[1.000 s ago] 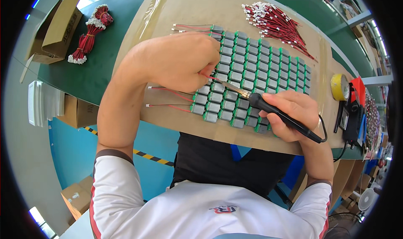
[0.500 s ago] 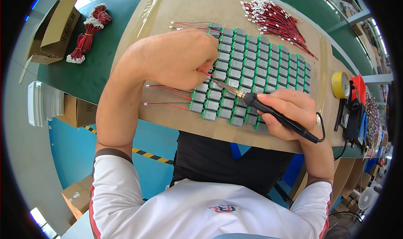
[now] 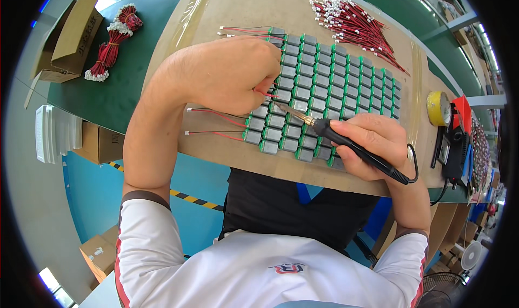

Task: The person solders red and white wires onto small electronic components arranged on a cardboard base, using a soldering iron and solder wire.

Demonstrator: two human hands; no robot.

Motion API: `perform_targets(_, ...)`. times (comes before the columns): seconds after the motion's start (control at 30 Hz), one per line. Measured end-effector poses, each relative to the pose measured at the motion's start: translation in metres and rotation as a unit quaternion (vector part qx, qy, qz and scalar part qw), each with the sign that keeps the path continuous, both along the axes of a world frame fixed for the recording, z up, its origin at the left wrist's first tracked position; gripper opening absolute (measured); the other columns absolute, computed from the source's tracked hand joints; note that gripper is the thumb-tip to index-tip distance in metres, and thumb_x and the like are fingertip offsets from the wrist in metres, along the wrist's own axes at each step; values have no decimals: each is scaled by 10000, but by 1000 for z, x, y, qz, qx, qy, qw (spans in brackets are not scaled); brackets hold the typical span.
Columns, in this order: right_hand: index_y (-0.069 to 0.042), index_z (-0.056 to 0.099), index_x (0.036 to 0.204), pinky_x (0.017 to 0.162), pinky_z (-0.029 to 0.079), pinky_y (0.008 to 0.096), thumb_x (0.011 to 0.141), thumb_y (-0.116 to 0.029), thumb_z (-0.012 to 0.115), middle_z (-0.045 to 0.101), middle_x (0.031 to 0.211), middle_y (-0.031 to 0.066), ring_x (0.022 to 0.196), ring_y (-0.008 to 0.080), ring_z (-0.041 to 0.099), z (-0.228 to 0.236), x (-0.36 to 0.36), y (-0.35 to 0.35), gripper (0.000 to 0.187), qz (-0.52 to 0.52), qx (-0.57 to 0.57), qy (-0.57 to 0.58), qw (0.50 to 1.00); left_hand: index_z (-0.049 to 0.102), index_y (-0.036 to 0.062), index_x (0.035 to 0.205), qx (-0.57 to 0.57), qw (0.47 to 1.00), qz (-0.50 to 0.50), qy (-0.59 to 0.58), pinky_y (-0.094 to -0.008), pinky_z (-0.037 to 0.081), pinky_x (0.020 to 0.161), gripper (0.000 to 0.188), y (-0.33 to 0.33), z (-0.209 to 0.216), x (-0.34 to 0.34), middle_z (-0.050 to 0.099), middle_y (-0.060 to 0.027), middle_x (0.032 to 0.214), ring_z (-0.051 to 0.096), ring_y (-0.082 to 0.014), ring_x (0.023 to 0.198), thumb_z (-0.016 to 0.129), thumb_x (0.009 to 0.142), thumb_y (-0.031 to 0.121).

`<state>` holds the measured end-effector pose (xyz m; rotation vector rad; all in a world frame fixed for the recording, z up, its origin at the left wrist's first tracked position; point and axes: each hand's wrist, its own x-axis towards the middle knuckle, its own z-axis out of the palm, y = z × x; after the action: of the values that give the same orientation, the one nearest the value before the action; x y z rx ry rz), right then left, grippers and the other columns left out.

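Iron (image 3: pixel 330 131) at the Cells (image 3: pixel 321 81)

Our right hand (image 3: pixel 378 146) holds the iron, grip closed round its black handle, tip (image 3: pixel 282 107) pointing left over the cells. We cannot tell whether the tip touches. Our left hand (image 3: pixel 232 70) has its grip pinched on a red wire (image 3: pixel 268 95) at the cells' left edge. The cells lie in rows on brown card (image 3: pixel 265 8) over the table (image 3: pixel 81 105); leads (image 3: pixel 354 27) lie beyond, tape (image 3: pixel 438 108) to the right

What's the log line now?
left hand: pinching red wire | right hand: holding soldering iron | tip: over grey modules, contact unclear
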<state>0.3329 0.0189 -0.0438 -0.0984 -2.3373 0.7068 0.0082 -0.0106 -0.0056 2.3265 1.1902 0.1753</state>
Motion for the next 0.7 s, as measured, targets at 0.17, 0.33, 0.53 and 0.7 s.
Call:
perform_targets(0.17,73,766,1264,594,575,333,837,3,825,767,897,168,682,262,734,0,0,0,437,-2,9,-6,1000,562,-8,733,0,1000,0,1,-445,501,773,168,0,0,0,595,-138,845,630,-358,888,717,762,49)
perform_targets(0.33,72,766,1266,581,567,334,833,3,826,764,893,167,674,260,729,-1,0,0,442,-1,9,-1,1000,564,-9,726,-2,1000,4,-1,-444,499,762,169,0,0,1,595,-139,844,633,-355,876,719,761,50)
perform_targets(0.53,71,766,1268,574,563,336,827,4,827,761,886,164,660,258,721,-1,0,0,451,1,15,2,1000,568,-12,725,1,1000,5,-2,-444,500,754,167,-1,0,1,593,-138,839,635,-356,864,721,759,48)
perform_targets(0.7,71,769,1264,573,561,337,824,5,827,760,883,157,658,257,718,0,-1,0,449,2,11,4,1000,575,-13,730,1,1000,3,4,-444,499,756,159,-1,1,1,590,-140,834,636,-359,868,719,759,48)
